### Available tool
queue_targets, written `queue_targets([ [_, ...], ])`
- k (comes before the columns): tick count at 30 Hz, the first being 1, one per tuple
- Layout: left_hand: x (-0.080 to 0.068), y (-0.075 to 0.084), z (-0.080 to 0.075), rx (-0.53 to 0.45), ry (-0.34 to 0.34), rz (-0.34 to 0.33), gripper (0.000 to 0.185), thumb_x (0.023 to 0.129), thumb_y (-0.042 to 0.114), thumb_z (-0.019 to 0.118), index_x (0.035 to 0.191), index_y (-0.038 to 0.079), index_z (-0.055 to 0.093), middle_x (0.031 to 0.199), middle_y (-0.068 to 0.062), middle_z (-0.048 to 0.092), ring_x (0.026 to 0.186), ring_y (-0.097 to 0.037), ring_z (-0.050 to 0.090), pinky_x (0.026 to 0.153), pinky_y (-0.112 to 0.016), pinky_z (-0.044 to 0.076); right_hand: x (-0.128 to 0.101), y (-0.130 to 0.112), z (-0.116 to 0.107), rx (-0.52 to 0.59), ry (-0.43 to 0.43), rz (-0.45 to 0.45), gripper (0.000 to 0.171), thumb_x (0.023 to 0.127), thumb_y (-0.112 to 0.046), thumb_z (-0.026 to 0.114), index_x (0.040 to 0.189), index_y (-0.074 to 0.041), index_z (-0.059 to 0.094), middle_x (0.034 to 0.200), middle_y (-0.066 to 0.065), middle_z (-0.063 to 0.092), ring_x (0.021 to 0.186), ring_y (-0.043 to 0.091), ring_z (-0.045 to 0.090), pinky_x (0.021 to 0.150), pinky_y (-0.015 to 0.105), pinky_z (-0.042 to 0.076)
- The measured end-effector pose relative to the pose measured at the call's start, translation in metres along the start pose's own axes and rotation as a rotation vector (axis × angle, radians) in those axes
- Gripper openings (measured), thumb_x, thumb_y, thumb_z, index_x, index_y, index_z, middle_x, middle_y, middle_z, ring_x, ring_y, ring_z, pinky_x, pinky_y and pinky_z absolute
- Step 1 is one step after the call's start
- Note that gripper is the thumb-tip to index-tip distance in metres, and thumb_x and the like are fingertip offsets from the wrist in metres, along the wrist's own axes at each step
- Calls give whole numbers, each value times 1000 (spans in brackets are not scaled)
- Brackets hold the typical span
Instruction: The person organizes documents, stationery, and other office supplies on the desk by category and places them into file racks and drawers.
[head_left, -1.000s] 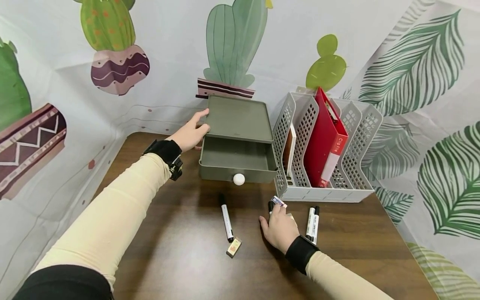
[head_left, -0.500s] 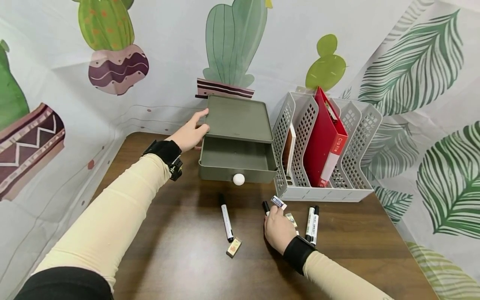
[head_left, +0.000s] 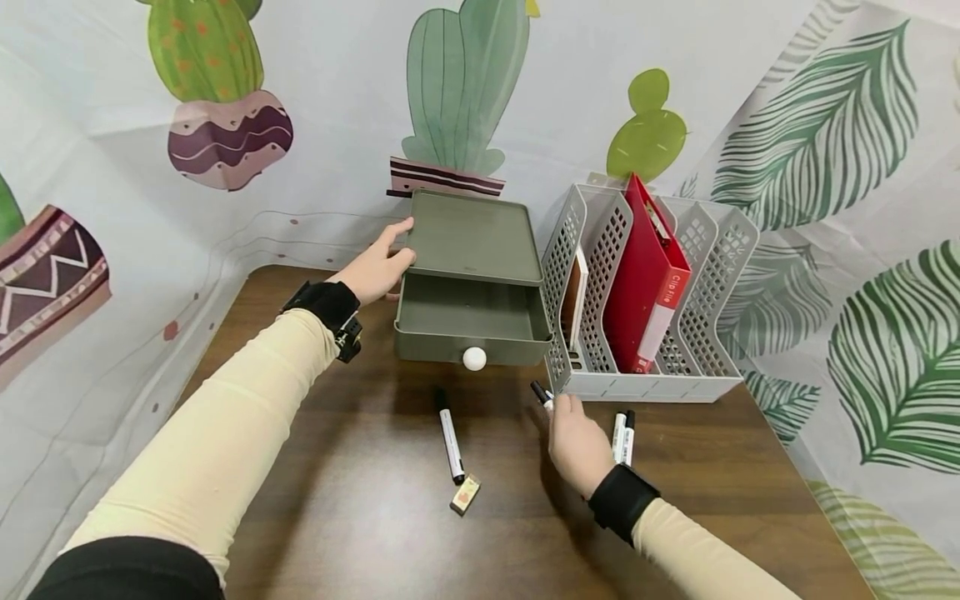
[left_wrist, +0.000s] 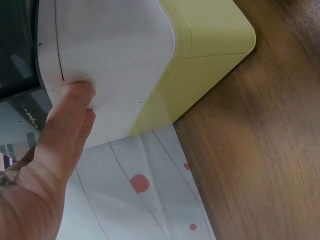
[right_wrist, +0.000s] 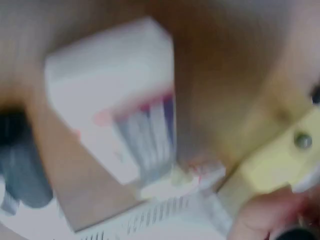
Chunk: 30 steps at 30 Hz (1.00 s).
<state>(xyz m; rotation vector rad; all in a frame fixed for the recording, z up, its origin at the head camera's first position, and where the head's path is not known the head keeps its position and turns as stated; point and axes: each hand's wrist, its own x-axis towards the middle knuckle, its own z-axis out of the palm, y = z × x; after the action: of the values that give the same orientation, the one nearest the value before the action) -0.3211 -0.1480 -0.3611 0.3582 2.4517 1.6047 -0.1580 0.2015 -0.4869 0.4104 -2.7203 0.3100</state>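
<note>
My left hand point(head_left: 372, 268) rests on the left side of the olive drawer box point(head_left: 476, 237); its straight fingers point(left_wrist: 75, 115) touch the side wall in the left wrist view. The drawer point(head_left: 472, 312) is pulled out, with a white round knob point(head_left: 474, 358). My right hand point(head_left: 581, 447) pinches a black-capped whiteboard marker point(head_left: 541, 393) in front of the box, most of it hidden by the hand. The blurred right wrist view shows an eraser point(right_wrist: 115, 100) and a smaller one point(right_wrist: 200, 175) near the hand.
Another marker point(head_left: 451, 446) and an eraser point(head_left: 465, 494) lie on the wooden table point(head_left: 360, 500). Two more markers point(head_left: 623, 437) lie right of my right hand. A grey file rack point(head_left: 645, 387) holding a red clip file point(head_left: 645, 292) stands beside the box.
My right hand has shifted to the right and slightly forward; the marker's black cap has moved forward with it. Erasers seen beside the hand earlier are now hidden behind it. My left hand stays put.
</note>
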Motion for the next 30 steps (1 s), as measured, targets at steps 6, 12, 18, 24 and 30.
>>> queue_targets([
  [6, 6, -9, -4, -6, 2, -8, 72, 109, 31, 38, 172, 34, 3, 147, -19, 41, 75, -18, 42, 74, -34, 54, 23, 15, -25, 95, -4, 22, 16, 108, -11, 56, 114, 3, 63, 99, 20, 63, 77, 39, 67, 65, 56, 58],
  [12, 8, -13, -2, -17, 6, -10, 72, 109, 33, 39, 172, 37, 5, 142, -18, 44, 77, -18, 43, 80, -39, 57, 43, 25, -51, 184, 53, 49, 23, 106, -13, 60, 115, 3, 74, 101, 21, 70, 93, 37, 69, 82, 56, 58],
  [18, 5, -11, 1, -30, 13, -22, 70, 109, 33, 37, 172, 38, 6, 138, -16, 46, 76, -18, 40, 84, -43, 57, 68, 25, -83, 259, 110, 92, 22, 107, -16, 60, 110, -1, 76, 93, 16, 66, 87, 32, 63, 80, 50, 51],
  [24, -9, 7, 1, -13, 0, -25, 70, 110, 32, 34, 173, 34, 4, 115, -11, 45, 71, -16, 38, 83, -37, 54, 105, 8, -109, 350, 91, -49, 18, 106, -15, 65, 114, -4, 76, 101, 12, 72, 89, 26, 64, 86, 45, 54],
  [30, 4, -9, 2, 39, 22, -16, 70, 108, 36, 33, 172, 38, 4, 95, -7, 51, 61, -17, 33, 84, -41, 54, 139, -22, -113, 366, -36, -225, 23, 105, -17, 69, 123, -5, 77, 118, 13, 76, 110, 29, 71, 101, 49, 55],
])
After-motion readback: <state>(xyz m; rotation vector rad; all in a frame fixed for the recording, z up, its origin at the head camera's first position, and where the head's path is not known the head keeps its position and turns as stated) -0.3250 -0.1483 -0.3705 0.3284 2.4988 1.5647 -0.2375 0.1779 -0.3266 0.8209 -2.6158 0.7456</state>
